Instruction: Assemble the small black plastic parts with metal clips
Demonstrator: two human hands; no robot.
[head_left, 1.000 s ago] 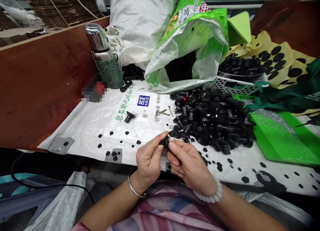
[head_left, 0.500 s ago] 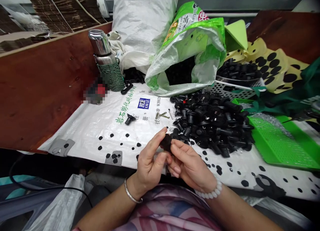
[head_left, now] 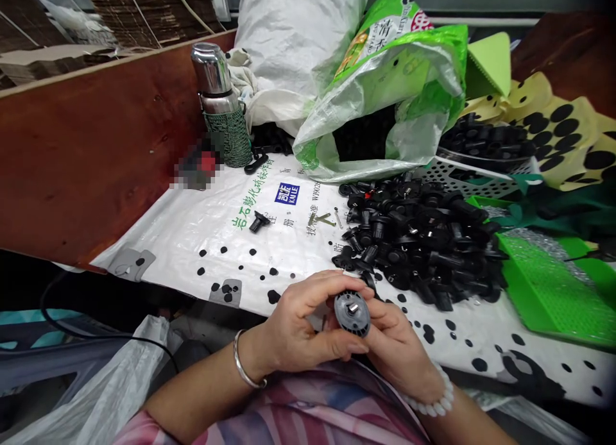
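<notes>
Just below the heap of black plastic parts [head_left: 418,246], left hand [head_left: 301,320] and right hand [head_left: 397,345] both keep a clenched grip on one round plastic part [head_left: 352,313], its metal-pinned face up.

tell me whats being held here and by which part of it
The left hand and right hand hold a round black plastic part by its rim, its face with a metal pin turned up. The left fingers cross its upper edge.

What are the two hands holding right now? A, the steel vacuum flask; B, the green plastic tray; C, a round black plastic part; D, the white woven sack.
C: the left hand and right hand hold a round black plastic part with a small metal piece at its centre.
</notes>
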